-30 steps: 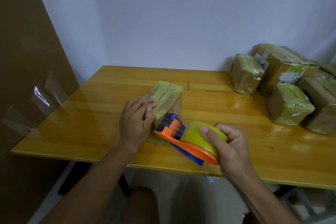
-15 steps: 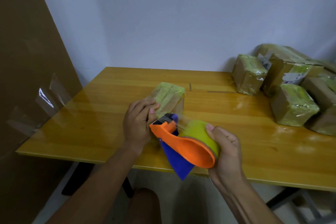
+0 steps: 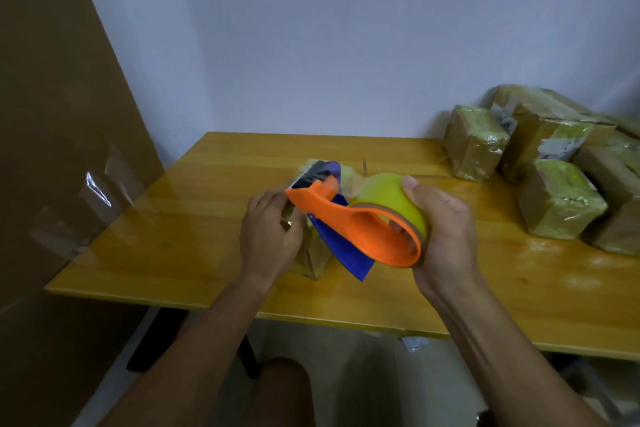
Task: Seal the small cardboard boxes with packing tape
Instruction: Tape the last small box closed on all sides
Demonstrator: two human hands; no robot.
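Note:
A small cardboard box (image 3: pixel 311 258), wrapped in yellowish tape, stands on the wooden table (image 3: pixel 194 236) near its front edge. My left hand (image 3: pixel 268 234) presses on the box's near left side and hides much of it. My right hand (image 3: pixel 441 229) grips an orange and blue tape dispenser (image 3: pixel 349 222) by its yellow-green tape roll (image 3: pixel 388 198). The dispenser is lifted above the box, its cutter end pointing left over the box's top.
Several taped boxes (image 3: pixel 561 198) are piled at the table's right rear against the wall. A large brown cardboard sheet (image 3: pixel 52 149) with tape strips leans at the left. Table legs and my knee (image 3: pixel 284 388) show below the front edge.
My right hand has lifted the dispenser up and away from me over the box, tilting its cutter end upward. My left hand stays on the box.

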